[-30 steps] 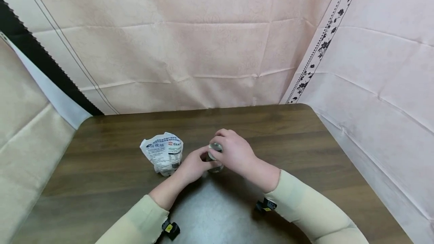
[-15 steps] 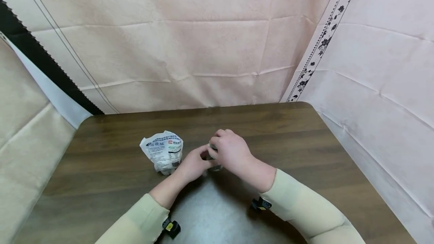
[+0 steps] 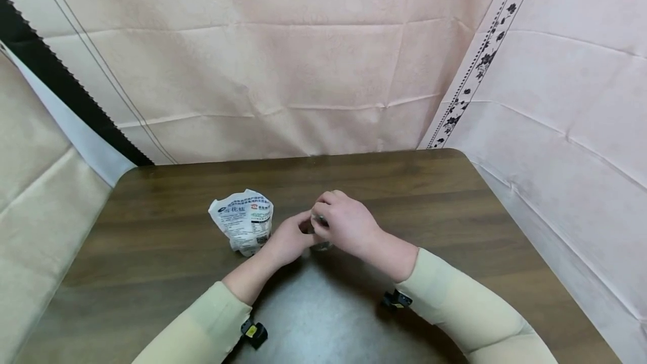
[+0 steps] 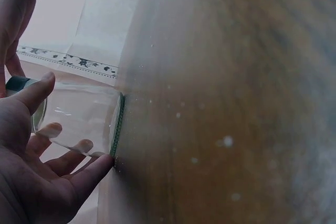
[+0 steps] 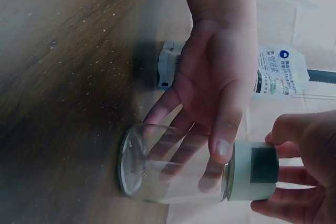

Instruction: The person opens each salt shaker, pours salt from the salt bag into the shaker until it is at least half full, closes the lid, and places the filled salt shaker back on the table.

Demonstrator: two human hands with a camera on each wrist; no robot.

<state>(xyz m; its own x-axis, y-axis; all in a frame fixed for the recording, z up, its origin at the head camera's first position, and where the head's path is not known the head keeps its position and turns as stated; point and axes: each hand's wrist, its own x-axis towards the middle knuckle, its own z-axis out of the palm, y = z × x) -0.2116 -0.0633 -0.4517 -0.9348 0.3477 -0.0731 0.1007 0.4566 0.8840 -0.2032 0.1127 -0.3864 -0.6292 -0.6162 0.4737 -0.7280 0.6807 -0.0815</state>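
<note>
Surface: one brown wood-grain table (image 3: 429,201), far corners rounded, a pale sheen on its near part. 
Surround: cream-pink patterned cloth (image 3: 303,72), creased, hanging behind the far edge; paler cloth (image 3: 571,128) at the right. Where these two meet, a white border strip (image 3: 487,60) with black flowers; at the left, a black band (image 3: 65,80) with a toothed edge.

On the table: one crumpled white packet (image 3: 245,221) with blue and black print, standing just beside the left hand (image 3: 288,240), which hides its lower corner from above. 
One clear glass jar (image 5: 184,192), cylindrical, upright near the middle of the table, to the right of the packet, capped by a pale green round lid (image 5: 239,174) bearing a dark green square patch (image 5: 264,164).

Hands: the left grasps the jar's glass body, thumb near the neck, fingers wrapped behind and seen through the glass. The right hand (image 3: 349,223) grips the lid between thumb and fingers. From above, both cover most of the jar.

Worn: pale green sleeves (image 3: 465,302); a small black camera (image 3: 254,332) at the left wrist, another at the right.
</note>
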